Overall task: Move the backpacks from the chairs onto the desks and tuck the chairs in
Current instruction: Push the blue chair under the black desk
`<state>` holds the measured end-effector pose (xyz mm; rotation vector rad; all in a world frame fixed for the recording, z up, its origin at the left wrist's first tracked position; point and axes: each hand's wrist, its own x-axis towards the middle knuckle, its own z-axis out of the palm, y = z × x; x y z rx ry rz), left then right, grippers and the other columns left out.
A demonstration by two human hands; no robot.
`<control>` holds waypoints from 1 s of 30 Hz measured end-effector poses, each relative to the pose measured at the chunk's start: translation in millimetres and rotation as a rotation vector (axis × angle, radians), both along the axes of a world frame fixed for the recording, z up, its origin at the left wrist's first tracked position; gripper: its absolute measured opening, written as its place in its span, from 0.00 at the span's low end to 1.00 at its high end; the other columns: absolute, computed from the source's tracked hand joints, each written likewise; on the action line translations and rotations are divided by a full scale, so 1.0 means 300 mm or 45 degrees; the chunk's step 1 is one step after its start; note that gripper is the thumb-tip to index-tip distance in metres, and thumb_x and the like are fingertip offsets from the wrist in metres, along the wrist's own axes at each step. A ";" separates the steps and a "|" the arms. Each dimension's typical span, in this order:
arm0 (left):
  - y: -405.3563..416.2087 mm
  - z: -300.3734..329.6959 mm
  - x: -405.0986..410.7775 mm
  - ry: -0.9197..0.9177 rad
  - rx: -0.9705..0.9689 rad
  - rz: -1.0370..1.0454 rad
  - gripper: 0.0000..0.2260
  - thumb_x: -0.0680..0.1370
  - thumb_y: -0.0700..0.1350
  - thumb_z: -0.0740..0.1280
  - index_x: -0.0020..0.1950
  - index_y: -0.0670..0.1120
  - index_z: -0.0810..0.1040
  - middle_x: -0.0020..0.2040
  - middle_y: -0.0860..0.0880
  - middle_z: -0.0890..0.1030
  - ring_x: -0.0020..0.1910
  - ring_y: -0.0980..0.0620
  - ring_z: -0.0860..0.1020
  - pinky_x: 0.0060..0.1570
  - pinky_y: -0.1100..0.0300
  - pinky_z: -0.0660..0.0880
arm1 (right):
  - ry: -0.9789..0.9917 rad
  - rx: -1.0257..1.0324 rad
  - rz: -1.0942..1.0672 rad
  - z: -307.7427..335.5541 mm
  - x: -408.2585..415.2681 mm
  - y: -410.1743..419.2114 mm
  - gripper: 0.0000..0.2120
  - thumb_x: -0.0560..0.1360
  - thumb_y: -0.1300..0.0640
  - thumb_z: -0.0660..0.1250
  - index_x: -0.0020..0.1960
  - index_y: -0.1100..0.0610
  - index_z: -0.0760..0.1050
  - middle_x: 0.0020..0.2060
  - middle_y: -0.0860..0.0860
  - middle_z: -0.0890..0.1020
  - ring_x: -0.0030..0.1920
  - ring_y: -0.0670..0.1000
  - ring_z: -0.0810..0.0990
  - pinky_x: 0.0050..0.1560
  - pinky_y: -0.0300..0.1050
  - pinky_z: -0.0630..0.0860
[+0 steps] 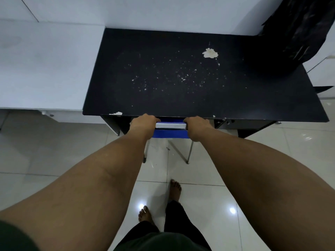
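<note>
We see a floor (76, 151) of pale glossy tiles with thin grout lines, and two bright spots of light (232, 210) reflect off it near us. On the left runs a white counter (45, 69) with a flat, faintly stained top, and small metal fittings show under its near edge. The far wall (163, 9) is white and plain. At the far right a black torn sheet (299, 33) hangs down.
</note>
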<state>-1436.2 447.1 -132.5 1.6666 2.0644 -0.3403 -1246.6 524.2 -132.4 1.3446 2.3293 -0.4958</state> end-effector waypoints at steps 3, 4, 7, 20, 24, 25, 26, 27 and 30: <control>-0.005 0.005 -0.013 0.014 -0.020 -0.018 0.32 0.73 0.35 0.70 0.72 0.59 0.68 0.59 0.47 0.77 0.55 0.44 0.77 0.53 0.46 0.77 | 0.006 0.008 0.015 0.003 -0.004 -0.012 0.16 0.74 0.62 0.69 0.59 0.48 0.73 0.47 0.51 0.78 0.48 0.55 0.76 0.59 0.58 0.74; -0.006 0.007 -0.015 0.005 -0.031 -0.021 0.32 0.73 0.35 0.70 0.72 0.59 0.69 0.59 0.47 0.77 0.55 0.43 0.77 0.53 0.45 0.77 | 0.001 0.013 0.022 0.006 -0.005 -0.016 0.17 0.74 0.62 0.69 0.59 0.48 0.73 0.47 0.51 0.78 0.47 0.54 0.76 0.59 0.58 0.75; -0.010 0.012 -0.015 -0.035 -0.046 -0.006 0.30 0.72 0.38 0.70 0.71 0.57 0.69 0.59 0.47 0.77 0.55 0.44 0.77 0.54 0.44 0.78 | -0.012 0.020 0.027 0.013 -0.007 -0.024 0.17 0.74 0.61 0.68 0.61 0.49 0.73 0.47 0.51 0.78 0.47 0.54 0.77 0.57 0.55 0.75; -0.122 0.137 -0.128 0.038 -0.009 0.134 0.17 0.74 0.49 0.68 0.63 0.50 0.75 0.51 0.47 0.78 0.47 0.47 0.79 0.51 0.49 0.79 | -0.009 0.099 0.013 0.152 -0.054 -0.133 0.10 0.75 0.60 0.65 0.56 0.56 0.75 0.50 0.55 0.79 0.49 0.56 0.78 0.53 0.52 0.77; -0.209 0.165 -0.136 0.028 0.001 0.132 0.20 0.73 0.51 0.68 0.64 0.51 0.74 0.54 0.47 0.78 0.49 0.47 0.78 0.52 0.49 0.79 | 0.040 0.173 -0.011 0.182 -0.069 -0.225 0.12 0.75 0.59 0.64 0.59 0.57 0.74 0.54 0.56 0.78 0.51 0.56 0.77 0.55 0.52 0.77; -0.233 0.174 -0.133 0.023 0.003 0.138 0.19 0.73 0.50 0.68 0.63 0.51 0.74 0.53 0.48 0.78 0.48 0.47 0.78 0.52 0.49 0.79 | 0.044 0.189 -0.012 0.182 -0.070 -0.251 0.14 0.76 0.58 0.64 0.61 0.57 0.73 0.56 0.56 0.77 0.53 0.56 0.77 0.56 0.52 0.77; -0.253 0.180 -0.130 0.019 0.003 0.138 0.17 0.73 0.50 0.67 0.61 0.50 0.75 0.51 0.48 0.79 0.47 0.47 0.78 0.51 0.50 0.79 | 0.047 0.209 -0.009 0.183 -0.068 -0.275 0.16 0.76 0.58 0.64 0.63 0.58 0.72 0.57 0.57 0.76 0.55 0.57 0.76 0.56 0.53 0.77; -0.280 0.189 -0.125 0.019 -0.006 0.136 0.15 0.73 0.49 0.67 0.60 0.50 0.76 0.49 0.49 0.79 0.46 0.48 0.78 0.51 0.50 0.79 | 0.051 0.226 0.001 0.185 -0.066 -0.305 0.17 0.76 0.57 0.64 0.64 0.58 0.72 0.58 0.57 0.75 0.56 0.57 0.76 0.57 0.53 0.76; -0.361 0.208 -0.100 0.012 -0.036 0.125 0.12 0.74 0.48 0.66 0.57 0.49 0.77 0.45 0.49 0.78 0.44 0.49 0.78 0.51 0.50 0.79 | 0.030 0.185 0.031 0.196 -0.054 -0.394 0.13 0.77 0.55 0.64 0.60 0.57 0.74 0.56 0.55 0.76 0.53 0.57 0.77 0.54 0.52 0.77</control>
